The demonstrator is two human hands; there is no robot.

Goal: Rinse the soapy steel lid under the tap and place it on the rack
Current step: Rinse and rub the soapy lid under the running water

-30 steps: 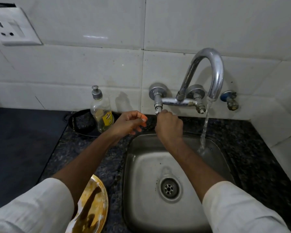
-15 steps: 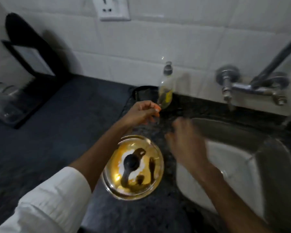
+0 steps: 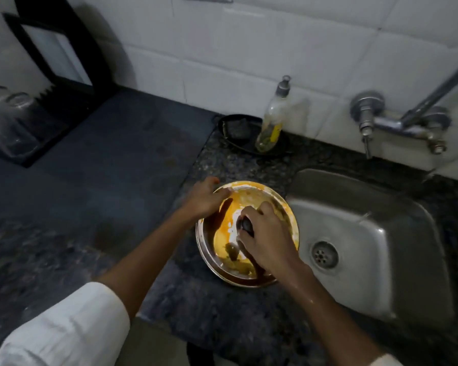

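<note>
Counter [image 3: 117, 207] carries steel lid [image 3: 222, 249], just left of sink [image 3: 368, 233]. Right hand [image 3: 267, 239] grip closed around knob [image 3: 245, 224]; left hand [image 3: 204, 198] steadies rim. Lift level, soap's slippery, carry under tap [image 3: 397, 122].

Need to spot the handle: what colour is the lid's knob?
Black, the knob under the right hand, in the head view.
</note>
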